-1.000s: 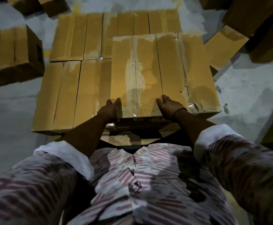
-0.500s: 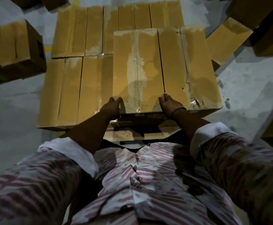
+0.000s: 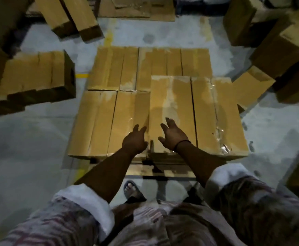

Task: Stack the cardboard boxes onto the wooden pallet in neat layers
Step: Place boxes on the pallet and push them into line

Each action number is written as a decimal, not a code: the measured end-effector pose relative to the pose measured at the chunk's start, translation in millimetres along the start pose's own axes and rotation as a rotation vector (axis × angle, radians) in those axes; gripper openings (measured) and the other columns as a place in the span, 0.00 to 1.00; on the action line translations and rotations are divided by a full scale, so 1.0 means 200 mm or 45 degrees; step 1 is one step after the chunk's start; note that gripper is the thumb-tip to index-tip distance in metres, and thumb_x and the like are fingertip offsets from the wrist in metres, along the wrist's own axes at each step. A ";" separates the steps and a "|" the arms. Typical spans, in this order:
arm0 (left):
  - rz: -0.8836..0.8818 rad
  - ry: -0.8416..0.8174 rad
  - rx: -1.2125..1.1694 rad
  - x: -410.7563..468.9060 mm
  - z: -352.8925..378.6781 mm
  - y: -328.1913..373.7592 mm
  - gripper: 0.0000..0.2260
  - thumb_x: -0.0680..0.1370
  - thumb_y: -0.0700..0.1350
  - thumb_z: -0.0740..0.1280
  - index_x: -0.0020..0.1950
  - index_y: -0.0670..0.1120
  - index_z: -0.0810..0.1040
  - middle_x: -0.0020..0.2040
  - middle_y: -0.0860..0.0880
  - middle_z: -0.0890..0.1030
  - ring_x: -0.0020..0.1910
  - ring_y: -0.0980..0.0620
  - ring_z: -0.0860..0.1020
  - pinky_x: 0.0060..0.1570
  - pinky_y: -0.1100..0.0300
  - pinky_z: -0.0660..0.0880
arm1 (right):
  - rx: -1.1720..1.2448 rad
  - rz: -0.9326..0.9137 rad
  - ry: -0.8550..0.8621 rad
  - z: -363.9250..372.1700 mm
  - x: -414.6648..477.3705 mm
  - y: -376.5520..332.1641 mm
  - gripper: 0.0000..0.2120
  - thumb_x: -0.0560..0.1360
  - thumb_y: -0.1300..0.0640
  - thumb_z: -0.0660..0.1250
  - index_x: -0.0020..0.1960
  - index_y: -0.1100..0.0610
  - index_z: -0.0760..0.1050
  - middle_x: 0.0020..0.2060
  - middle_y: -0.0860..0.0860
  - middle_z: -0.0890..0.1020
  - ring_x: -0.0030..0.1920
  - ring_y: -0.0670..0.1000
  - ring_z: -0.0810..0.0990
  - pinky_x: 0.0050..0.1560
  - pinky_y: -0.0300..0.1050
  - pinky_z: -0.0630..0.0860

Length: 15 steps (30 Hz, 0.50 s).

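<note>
Both hands, left hand (image 3: 135, 142) and right hand (image 3: 173, 136), are held open and empty over the near end of the upper box (image 3: 171, 110), laid flush on the lower boxes (image 3: 109, 119) covering the pallet (image 3: 163, 170).

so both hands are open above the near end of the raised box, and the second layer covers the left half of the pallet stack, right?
Not quite. The head view shows left hand and right hand open above the raised box, but the second layer covers the right half of the stack, not the left.
</note>
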<state>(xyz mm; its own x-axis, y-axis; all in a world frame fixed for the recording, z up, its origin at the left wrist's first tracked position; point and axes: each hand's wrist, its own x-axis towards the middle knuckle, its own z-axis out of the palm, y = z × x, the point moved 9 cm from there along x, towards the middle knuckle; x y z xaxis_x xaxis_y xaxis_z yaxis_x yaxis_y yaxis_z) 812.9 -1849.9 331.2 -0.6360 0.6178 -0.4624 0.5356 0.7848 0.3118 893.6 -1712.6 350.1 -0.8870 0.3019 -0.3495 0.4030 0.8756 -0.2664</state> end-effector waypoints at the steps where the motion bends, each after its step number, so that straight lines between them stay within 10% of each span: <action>1: -0.018 0.021 0.005 -0.03 -0.05 -0.06 0.35 0.78 0.54 0.72 0.81 0.53 0.59 0.82 0.44 0.55 0.69 0.39 0.74 0.63 0.48 0.75 | 0.005 -0.013 0.019 -0.02 0.03 -0.08 0.33 0.81 0.46 0.65 0.80 0.58 0.57 0.81 0.59 0.49 0.81 0.59 0.48 0.76 0.54 0.60; 15: -0.532 0.340 -0.171 -0.57 -0.40 -0.81 0.31 0.78 0.56 0.70 0.79 0.53 0.63 0.80 0.46 0.63 0.69 0.42 0.74 0.64 0.48 0.75 | -0.095 -0.469 -0.017 0.00 0.16 -0.97 0.30 0.81 0.44 0.63 0.78 0.54 0.61 0.81 0.56 0.56 0.80 0.60 0.53 0.75 0.55 0.63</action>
<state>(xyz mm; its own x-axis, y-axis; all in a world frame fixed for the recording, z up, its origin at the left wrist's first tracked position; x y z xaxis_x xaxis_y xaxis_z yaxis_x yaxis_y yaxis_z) 754.7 -2042.9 399.7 -0.9097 0.2275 -0.3475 0.1408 0.9560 0.2575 787.6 -1872.0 391.3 -0.9662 -0.0427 -0.2543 0.0396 0.9499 -0.3102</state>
